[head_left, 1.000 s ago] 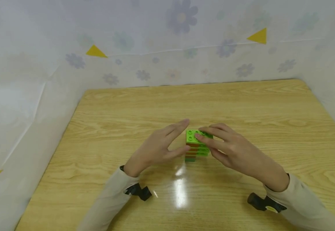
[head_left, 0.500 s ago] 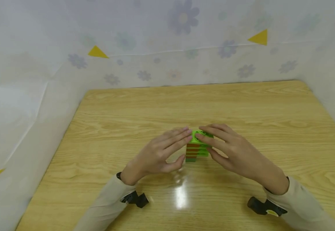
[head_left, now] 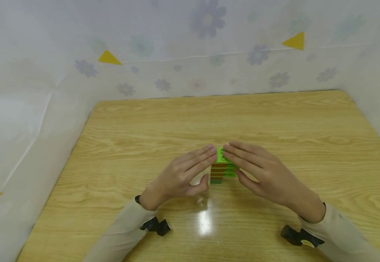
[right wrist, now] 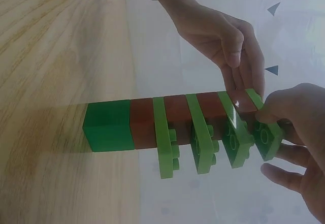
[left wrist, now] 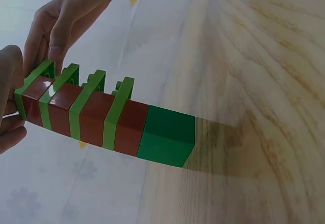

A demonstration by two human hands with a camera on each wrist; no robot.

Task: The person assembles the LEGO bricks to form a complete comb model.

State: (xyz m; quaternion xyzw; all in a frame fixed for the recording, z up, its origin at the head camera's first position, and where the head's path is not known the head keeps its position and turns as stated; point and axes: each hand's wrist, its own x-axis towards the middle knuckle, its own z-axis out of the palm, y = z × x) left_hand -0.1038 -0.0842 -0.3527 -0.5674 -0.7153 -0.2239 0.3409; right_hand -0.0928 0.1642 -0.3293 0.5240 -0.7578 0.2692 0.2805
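A narrow tower of toy building bricks (head_left: 218,171) stands upright on the table. A dark green brick (left wrist: 170,137) forms its base, with brown bricks (right wrist: 142,125) and lime-green plates (right wrist: 200,132) alternating above. The plates jut out toward the right, studs up. My left hand (head_left: 181,173) lays its straight fingers against the left edge of the top plate (head_left: 220,155), thumb held apart near the side. The right hand (head_left: 263,171) rests straight fingers over the right part of that plate, its thumb close to the plates' overhanging ends.
The wood-grain table (head_left: 144,123) extends around the tower. A white flowered sheet (head_left: 183,47) with yellow triangles hangs behind it. Both wrists carry black cameras, and a bright glare lies on the tabletop in front.
My left hand's raised fingers have come down onto the tower's top left edge, its thumb moving off the side. The right fingers have closed together and slid slightly over the top plate.
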